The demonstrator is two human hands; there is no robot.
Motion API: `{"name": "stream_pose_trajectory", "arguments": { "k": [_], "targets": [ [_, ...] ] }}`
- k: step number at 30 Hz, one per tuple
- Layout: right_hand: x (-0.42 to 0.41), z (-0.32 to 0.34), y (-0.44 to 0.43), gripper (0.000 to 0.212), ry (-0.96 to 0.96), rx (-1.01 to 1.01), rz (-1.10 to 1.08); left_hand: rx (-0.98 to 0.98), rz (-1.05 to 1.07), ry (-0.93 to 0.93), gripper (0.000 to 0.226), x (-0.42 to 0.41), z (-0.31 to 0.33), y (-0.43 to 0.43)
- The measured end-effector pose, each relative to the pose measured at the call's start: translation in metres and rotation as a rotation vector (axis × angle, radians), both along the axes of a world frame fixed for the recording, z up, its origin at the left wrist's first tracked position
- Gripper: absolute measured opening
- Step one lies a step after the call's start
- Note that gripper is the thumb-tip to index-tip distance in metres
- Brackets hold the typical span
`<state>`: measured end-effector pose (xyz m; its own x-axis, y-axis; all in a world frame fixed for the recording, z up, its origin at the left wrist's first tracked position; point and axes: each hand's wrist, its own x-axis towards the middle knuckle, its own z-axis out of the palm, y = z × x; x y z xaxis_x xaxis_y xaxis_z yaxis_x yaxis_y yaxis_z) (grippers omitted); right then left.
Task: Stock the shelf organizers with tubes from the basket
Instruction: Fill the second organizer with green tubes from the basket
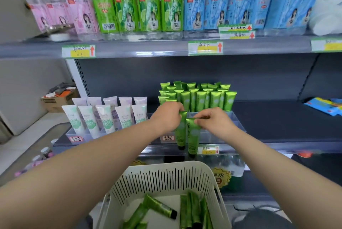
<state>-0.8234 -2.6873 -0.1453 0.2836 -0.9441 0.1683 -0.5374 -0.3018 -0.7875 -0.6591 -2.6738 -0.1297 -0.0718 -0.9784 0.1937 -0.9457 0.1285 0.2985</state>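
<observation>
Fingers of our left hand [167, 116] curl round the top of one green tube [181, 132]; our right hand [215, 122] pinches the crimped end of a second tube [193, 137] just beside it. We hold both cap down at the front of the clear organizer [238, 124], before the standing green rows [199, 97]. Spare tubes [159, 207] lie in the basket [166, 170] below.

Head view, facing forward-down, close to shelf [277, 119], top seemingly blurred

Left hand [167, 116] and right hand [212, 122] reach forward close together, both pinching.
</observation>
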Motion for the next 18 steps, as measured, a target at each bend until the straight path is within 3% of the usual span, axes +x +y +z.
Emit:
{"name": "stream_pose_trajectory", "arguments": {
  "k": [18],
  "targets": [
    [0.020, 0.024, -0.106, 0.014, -0.082, -0.204, -0.115, -0.072, -0.002, 0.011, 0.039, 0.015, 0.028, -0.110]
  ]
}}
